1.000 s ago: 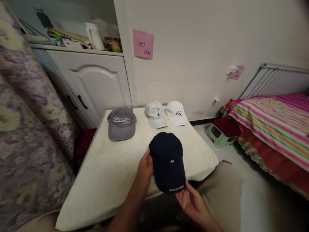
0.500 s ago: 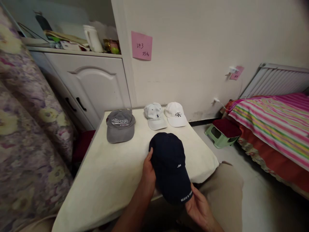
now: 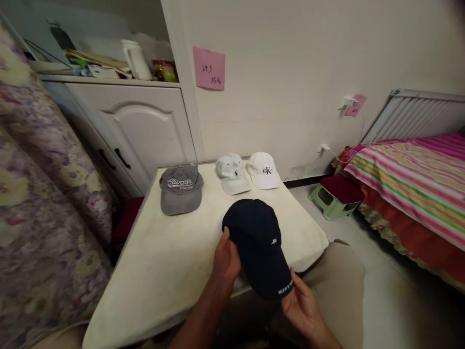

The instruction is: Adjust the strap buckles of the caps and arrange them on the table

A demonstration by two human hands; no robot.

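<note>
I hold a navy cap [image 3: 258, 242] over the near edge of the white table [image 3: 163, 266]. My left hand [image 3: 225, 259] grips the crown's left side, fingers curled round it. My right hand [image 3: 303, 305] pinches the brim from below, where small white lettering shows. Farther back on the table lie a grey cap [image 3: 180, 188] with white script, a plain white cap [image 3: 231, 173] and a white cap with a black logo [image 3: 264, 170], side by side near the wall.
A white cabinet [image 3: 138, 131] with a cluttered shelf stands at the back left, floral fabric [image 3: 39, 184] on the left. A green stool [image 3: 332, 196] with a red cushion and a striped bed [image 3: 414, 179] are at the right. A pink note [image 3: 208, 68] hangs on the wall.
The navy cap has turned so its brim points more toward the lower right. My right hand followed the brim rightward; my left hand stayed on the crown.
</note>
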